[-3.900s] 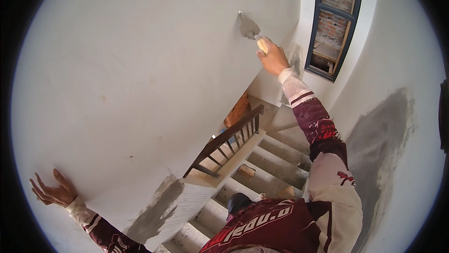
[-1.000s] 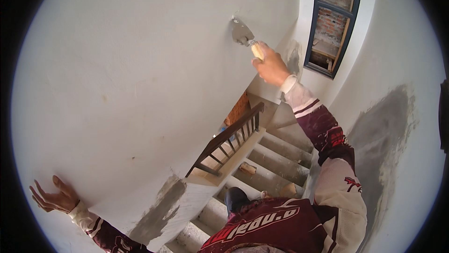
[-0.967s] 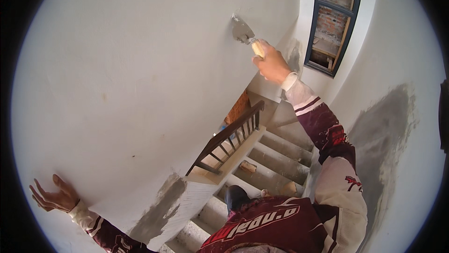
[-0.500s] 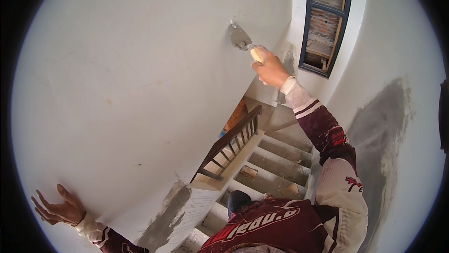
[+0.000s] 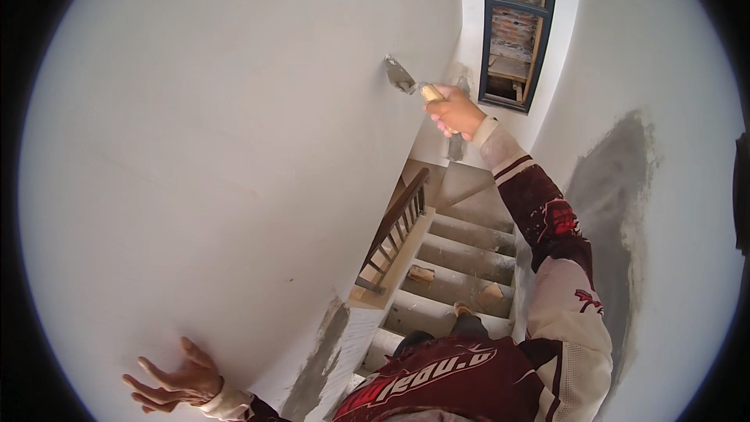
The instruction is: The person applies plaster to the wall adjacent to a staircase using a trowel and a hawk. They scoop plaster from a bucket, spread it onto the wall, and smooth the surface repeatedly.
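Note:
My right hand (image 5: pixel 455 112) is wrapped round the pale wooden handle of a small trowel (image 5: pixel 400 75). Grey paste clings to the trowel's blade, whose tip is at the white wall (image 5: pixel 258 133) on the left; whether it presses there I cannot tell. At the lower left my left hand (image 5: pixel 176 379) has its fingers spread and holds nothing. It is close against the same wall, apparently leaning on it.
Concrete stairs (image 5: pixel 469 258) run down ahead, with broken brick pieces (image 5: pixel 422 274) on the steps. A dark wooden railing (image 5: pixel 397 223) lines their left side. A dark-framed window (image 5: pixel 516 32) is at the far end. Grey patches (image 5: pixel 605 195) mark the right wall.
The view has shifted, so window and stairs sit further left. The trowel's blade has come slightly lower and looks more edge-on. My left hand appears further right and lower, still spread.

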`<act>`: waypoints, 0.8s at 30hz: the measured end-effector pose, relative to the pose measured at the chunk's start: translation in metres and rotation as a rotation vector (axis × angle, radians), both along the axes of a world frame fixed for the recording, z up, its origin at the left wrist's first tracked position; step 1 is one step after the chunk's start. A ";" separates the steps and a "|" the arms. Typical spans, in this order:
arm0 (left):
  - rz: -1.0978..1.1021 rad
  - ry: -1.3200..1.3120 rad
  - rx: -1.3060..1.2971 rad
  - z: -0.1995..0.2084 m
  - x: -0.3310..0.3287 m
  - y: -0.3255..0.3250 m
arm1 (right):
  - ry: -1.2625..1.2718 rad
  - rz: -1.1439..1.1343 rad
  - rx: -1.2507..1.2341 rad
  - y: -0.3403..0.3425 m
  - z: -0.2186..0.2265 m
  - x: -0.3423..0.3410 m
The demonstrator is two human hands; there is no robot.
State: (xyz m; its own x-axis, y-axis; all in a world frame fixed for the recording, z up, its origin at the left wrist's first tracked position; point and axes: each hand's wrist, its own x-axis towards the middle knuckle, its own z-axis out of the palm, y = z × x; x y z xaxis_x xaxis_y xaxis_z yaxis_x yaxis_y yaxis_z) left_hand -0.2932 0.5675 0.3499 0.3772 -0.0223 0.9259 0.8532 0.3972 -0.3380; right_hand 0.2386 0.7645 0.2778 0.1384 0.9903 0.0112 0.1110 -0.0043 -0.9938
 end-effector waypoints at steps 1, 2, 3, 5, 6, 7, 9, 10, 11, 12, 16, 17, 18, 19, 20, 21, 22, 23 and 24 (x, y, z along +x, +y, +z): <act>0.006 0.011 -0.006 0.004 0.001 0.000 | 0.010 -0.011 -0.004 -0.001 0.007 -0.005; 0.002 0.020 -0.019 0.002 0.001 0.003 | 0.006 -0.012 -0.019 -0.002 0.010 -0.006; 0.010 -0.001 -0.064 0.001 0.002 0.002 | 0.001 -0.012 -0.034 -0.003 0.013 -0.007; 0.000 0.005 -0.078 0.001 0.004 0.003 | 0.008 -0.012 -0.050 -0.002 0.017 -0.008; -0.003 0.008 -0.081 0.004 0.005 0.002 | 0.019 -0.013 -0.051 0.001 0.016 -0.008; 0.005 0.011 -0.116 0.007 0.005 0.001 | 0.028 -0.015 -0.054 0.002 0.017 -0.007; 0.016 0.014 -0.153 0.010 0.005 -0.001 | 0.059 -0.026 -0.061 0.002 0.020 -0.012; 0.021 0.013 -0.173 0.010 0.006 -0.001 | 0.073 -0.033 -0.066 0.001 0.020 -0.014; 0.030 0.022 -0.186 0.010 0.003 -0.002 | 0.084 -0.030 -0.067 0.002 0.021 -0.016; 0.036 0.023 -0.194 0.011 0.001 -0.002 | 0.095 -0.028 -0.069 0.002 0.023 -0.018; 0.053 0.024 -0.223 0.016 0.003 -0.003 | 0.126 -0.033 -0.052 -0.001 0.019 -0.021; 0.056 0.026 -0.234 0.016 0.003 -0.005 | 0.130 -0.020 -0.050 -0.004 0.017 -0.020; 0.058 0.024 -0.242 0.014 0.004 -0.004 | 0.134 -0.006 -0.048 -0.005 0.017 -0.019; 0.058 0.022 -0.250 0.012 0.004 -0.004 | 0.138 0.006 -0.046 -0.006 0.014 -0.017; 0.052 0.012 -0.251 0.009 0.005 -0.002 | 0.106 -0.021 -0.045 -0.004 0.010 -0.016; 0.056 -0.002 -0.262 0.007 0.003 -0.003 | 0.073 -0.049 -0.044 -0.001 0.006 -0.016; 0.056 -0.001 -0.272 0.006 0.002 -0.003 | 0.040 -0.077 -0.043 0.000 0.002 -0.015; 0.063 -0.002 -0.276 0.007 0.001 -0.005 | -0.001 -0.036 -0.039 -0.001 0.009 -0.013; 0.069 -0.004 -0.280 0.008 0.000 -0.006 | -0.017 -0.038 -0.037 -0.004 0.014 -0.014</act>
